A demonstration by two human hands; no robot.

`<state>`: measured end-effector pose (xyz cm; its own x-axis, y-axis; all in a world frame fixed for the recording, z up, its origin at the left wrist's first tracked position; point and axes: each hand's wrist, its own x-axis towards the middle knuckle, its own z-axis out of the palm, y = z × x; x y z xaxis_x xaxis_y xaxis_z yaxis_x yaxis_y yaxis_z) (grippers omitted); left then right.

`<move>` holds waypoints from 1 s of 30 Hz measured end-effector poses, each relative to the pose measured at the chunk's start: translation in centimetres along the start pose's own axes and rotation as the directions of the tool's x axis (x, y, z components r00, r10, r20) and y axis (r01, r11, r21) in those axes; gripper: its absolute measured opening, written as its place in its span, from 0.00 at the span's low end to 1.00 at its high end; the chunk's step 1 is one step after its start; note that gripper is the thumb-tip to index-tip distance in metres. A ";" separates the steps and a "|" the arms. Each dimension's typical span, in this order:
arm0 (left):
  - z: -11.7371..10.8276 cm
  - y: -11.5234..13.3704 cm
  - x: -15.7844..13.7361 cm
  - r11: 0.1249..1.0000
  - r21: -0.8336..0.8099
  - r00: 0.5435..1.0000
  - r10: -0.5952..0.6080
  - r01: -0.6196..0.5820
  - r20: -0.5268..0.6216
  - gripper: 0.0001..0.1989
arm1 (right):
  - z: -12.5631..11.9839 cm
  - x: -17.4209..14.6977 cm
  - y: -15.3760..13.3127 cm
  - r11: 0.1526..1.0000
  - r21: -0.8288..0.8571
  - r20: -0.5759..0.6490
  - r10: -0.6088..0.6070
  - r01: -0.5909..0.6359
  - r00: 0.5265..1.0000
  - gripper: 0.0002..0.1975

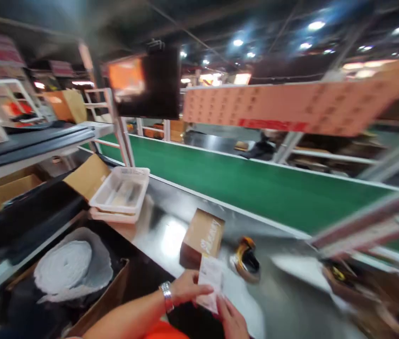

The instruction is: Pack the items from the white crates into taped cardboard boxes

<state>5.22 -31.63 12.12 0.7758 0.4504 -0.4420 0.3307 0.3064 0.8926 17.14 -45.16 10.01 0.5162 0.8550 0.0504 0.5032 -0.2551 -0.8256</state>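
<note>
While the small white paper slip [210, 281] was held up at the near edge of the shiny surface [171, 221], it was pinched from both sides: the left hand [185, 287] was closed on its left edge and the right hand [232, 320] gripped its lower corner, apparently to keep it flat. A cardboard box [202, 238] was set just behind it, and a tape dispenser [246, 259] lay beside that.

Steel bench [171, 212] with cardboard box [202, 238], tape dispenser [246, 259], plastic trays [120, 193].
</note>
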 end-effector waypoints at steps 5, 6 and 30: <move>3.3 -0.9 -3.3 0.999 0.043 0.999 0.007 -0.009 0.039 0.33 | -1.4 -5.1 -1.4 0.635 0.697 0.037 0.432 -0.333 0.901 0.40; 3.7 -1.0 -3.7 0.999 0.039 1.000 0.002 -0.003 0.023 0.32 | -1.9 -5.8 -1.8 0.556 0.760 0.062 0.454 -0.337 0.889 0.39; 11.1 -2.8 -6.2 0.965 0.202 0.962 -0.206 0.169 0.179 0.20 | -4.9 -17.3 -0.2 0.405 0.864 -0.040 0.647 -0.299 0.761 0.33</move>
<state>5.40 -44.57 13.32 0.7742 0.2199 -0.5936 0.5591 0.2021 0.8041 11.49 -62.11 11.99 0.7462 0.4679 -0.4735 -0.5492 0.0308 -0.8351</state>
